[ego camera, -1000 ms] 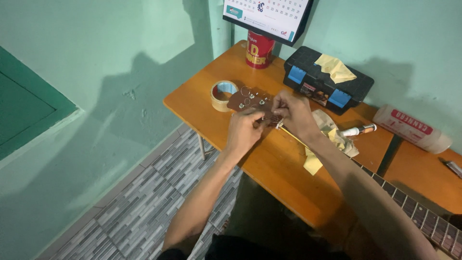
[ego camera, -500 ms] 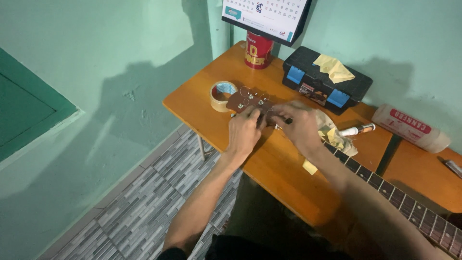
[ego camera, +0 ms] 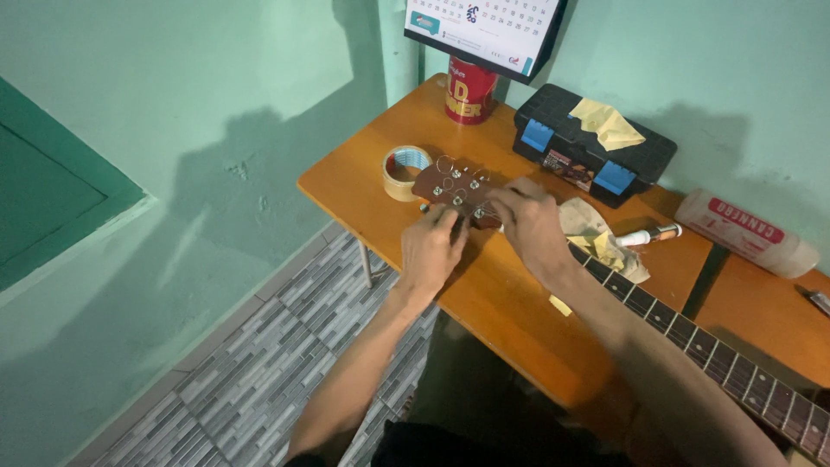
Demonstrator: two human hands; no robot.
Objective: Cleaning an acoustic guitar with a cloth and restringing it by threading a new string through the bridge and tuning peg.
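Head view, looking down past the person's forearms: nearest along the orange table (ego camera: 519,329) runs the guitar neck (ego camera: 692,333), coming in from the lower right and ending in the brown headstock (ego camera: 451,192) near the table's left end. Left hand (ego camera: 432,251) rests on the near edge of the headstock, fingers curled down onto a tuning peg; whether they pinch it or only press cannot be told. Right hand (ego camera: 532,227) lies closed over the spot where neck meets headstock, seemingly gripping strings or the neck, its fingertips hidden. By my judgement the guitar is stiff, long and fairly light, with a smooth finish that could slide on the table; the neck is the sound place to hold, while the small metal pegs and thin strings are delicate and want fingertip care. Just beyond the headstock lies a roll of tape (ego camera: 404,171); right of it a crumpled cloth (ego camera: 596,238) and small tube (ego camera: 648,234). Farther back stand a black toolbox (ego camera: 588,147) and red can (ego camera: 469,92).
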